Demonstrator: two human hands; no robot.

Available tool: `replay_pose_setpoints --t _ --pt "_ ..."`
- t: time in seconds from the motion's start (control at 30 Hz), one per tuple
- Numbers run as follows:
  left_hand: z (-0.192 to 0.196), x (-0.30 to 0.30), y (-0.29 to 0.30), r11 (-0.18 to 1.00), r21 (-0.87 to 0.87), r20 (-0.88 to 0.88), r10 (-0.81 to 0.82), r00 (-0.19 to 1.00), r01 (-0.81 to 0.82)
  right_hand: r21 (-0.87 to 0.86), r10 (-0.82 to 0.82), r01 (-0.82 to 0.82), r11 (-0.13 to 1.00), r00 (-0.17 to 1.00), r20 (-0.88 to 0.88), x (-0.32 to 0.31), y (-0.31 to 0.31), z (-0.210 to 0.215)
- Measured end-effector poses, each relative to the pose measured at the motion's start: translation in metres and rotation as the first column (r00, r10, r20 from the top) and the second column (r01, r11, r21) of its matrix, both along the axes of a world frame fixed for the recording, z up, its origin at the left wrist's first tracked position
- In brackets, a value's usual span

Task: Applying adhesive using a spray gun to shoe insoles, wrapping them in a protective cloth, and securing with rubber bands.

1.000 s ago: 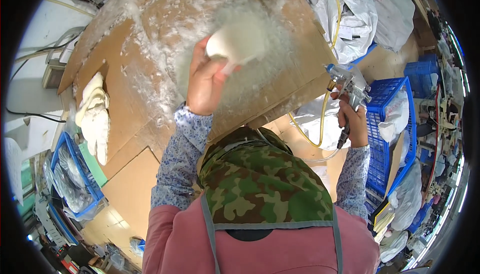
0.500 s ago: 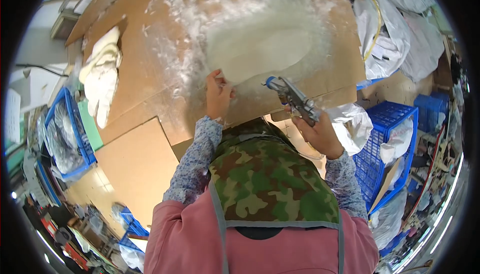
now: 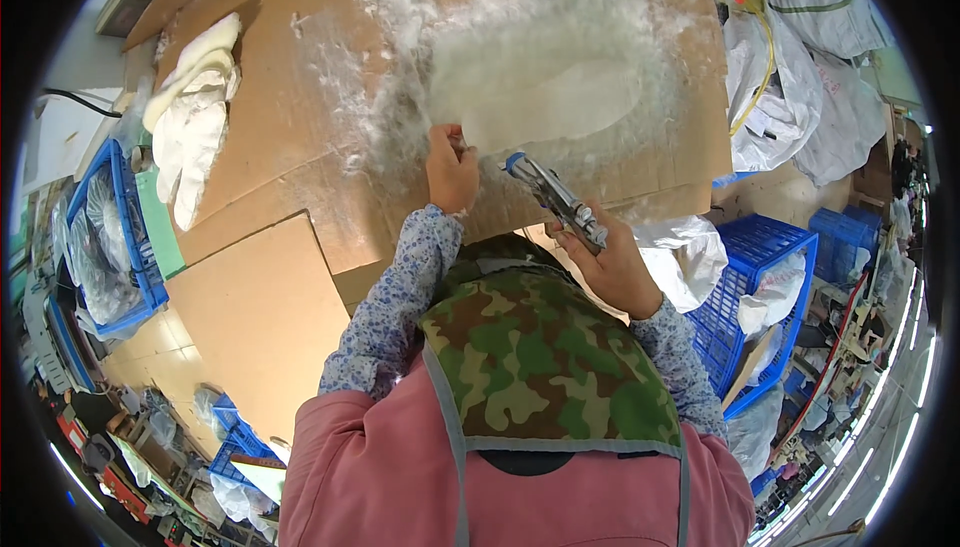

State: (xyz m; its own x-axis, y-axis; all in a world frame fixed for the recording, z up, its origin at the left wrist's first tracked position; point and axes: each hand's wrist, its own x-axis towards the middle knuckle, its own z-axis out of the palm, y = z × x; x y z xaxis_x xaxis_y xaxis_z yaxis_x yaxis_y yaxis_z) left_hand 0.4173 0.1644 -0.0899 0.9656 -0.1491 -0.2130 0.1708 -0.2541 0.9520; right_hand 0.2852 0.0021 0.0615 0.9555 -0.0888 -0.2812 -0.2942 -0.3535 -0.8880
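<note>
A pale, roughly oval sheet (image 3: 550, 97) lies on the cardboard-covered table, with white fluffy residue around it. At the sheet's near left edge is my left hand (image 3: 453, 172), its fingers curled together; whether they pinch the edge is hidden. My right hand (image 3: 612, 265) is wrapped around a metal spray gun (image 3: 560, 202) with a blue-ringed nozzle. The gun points up and left, its nozzle just short of the sheet's near edge and close to my left fingers.
White work gloves (image 3: 195, 127) lie at the table's left. A loose cardboard panel (image 3: 260, 317) juts out near left. Blue crates stand on both sides, the right one (image 3: 740, 287) close to my right arm. White sacks (image 3: 850, 117) and a yellow hose (image 3: 765, 77) are at the far right.
My right hand has brought the spray gun left and slightly up, nearer to my left hand. The left hand has shifted a little right, its fingers drawn closer together. The whole view has turned slightly.
</note>
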Motion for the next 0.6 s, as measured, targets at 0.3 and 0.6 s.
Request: replay_pose_setpoints --t 0.3,0.6 --pt "0.004 0.001 0.0 1.0 0.023 0.019 0.004 1.0 -0.005 -0.05 -0.002 0.001 0.999 1.0 -0.022 0.003 0.003 0.009" --pt "-0.005 0.001 0.001 0.999 -0.045 -0.069 0.024 0.997 -0.027 -0.147 -0.039 0.026 0.989 0.995 -0.091 0.004 -0.01 0.018"
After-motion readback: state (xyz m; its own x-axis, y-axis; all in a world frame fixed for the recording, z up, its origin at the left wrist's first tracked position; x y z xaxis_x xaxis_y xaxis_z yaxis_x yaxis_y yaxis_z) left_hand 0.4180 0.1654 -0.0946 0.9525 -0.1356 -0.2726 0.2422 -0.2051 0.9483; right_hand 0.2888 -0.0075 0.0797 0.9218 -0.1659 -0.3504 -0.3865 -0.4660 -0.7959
